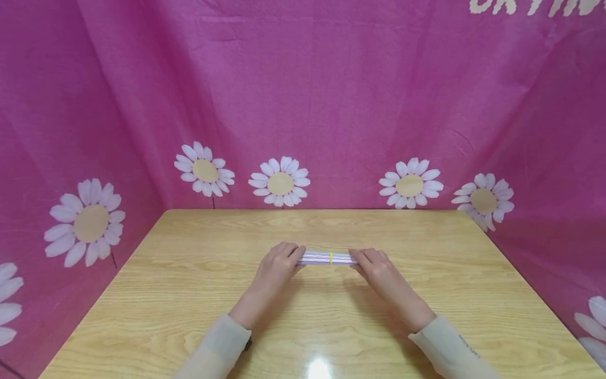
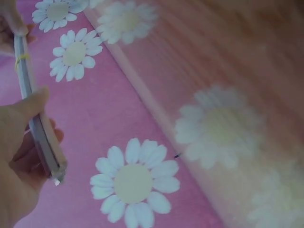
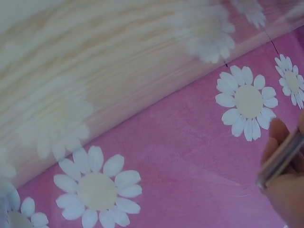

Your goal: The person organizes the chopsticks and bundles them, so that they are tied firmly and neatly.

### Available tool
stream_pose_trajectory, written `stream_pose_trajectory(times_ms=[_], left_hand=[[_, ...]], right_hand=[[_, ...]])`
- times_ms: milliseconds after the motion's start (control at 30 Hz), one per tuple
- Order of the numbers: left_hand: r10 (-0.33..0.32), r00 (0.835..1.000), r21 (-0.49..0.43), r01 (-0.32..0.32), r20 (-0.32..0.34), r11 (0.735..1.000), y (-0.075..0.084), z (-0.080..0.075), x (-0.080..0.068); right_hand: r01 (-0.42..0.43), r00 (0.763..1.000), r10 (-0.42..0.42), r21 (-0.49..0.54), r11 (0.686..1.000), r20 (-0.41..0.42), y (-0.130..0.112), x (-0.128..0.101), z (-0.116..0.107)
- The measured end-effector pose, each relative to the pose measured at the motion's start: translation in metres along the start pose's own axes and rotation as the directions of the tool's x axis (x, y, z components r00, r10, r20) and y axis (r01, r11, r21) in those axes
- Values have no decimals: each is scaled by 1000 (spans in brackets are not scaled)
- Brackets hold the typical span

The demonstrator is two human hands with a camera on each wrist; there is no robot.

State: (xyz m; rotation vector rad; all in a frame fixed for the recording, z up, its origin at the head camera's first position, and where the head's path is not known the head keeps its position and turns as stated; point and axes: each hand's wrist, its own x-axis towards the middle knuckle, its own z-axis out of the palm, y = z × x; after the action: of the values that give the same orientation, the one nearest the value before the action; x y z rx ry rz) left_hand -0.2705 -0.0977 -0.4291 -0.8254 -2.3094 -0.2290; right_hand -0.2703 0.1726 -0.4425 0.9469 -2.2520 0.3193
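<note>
On the wooden table (image 1: 189,295), the left hand (image 1: 276,266) comes in from 7 o'clock and its curled fingers grip the left end of a flat bundle of pale lilac strips (image 1: 326,258). The bundle lies across the middle of the table, and a yellow rubber band (image 1: 331,258) goes around its centre. The right hand (image 1: 376,268) comes in from 5 o'clock and pinches the right end in the same way. Behind the table, at 12 o'clock, hangs a pink daisy cloth (image 1: 303,105).
</note>
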Motion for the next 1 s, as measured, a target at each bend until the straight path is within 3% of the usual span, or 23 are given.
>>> stream_pose_trajectory(times_ms=[100,200,300,633,1000], left_hand=[[-58,989,-129,76,139,989,-2,-1,-1],[-116,949,-245,192,295,950,-3,-1,-2],[-124,917,-301,250,380,921,-6,1,-1],[-63,890,-329,232,452,916,-15,10,1],[30,855,-315,158,519,936,-17,17,0]], right_hand=[[-72,995,66,84,994,69,0,0,0],[-147,984,126,169,975,127,2,2,1],[-171,977,143,184,968,159,5,4,3],[-190,946,131,180,965,297,7,2,7],[-199,910,91,233,952,406,8,2,12]])
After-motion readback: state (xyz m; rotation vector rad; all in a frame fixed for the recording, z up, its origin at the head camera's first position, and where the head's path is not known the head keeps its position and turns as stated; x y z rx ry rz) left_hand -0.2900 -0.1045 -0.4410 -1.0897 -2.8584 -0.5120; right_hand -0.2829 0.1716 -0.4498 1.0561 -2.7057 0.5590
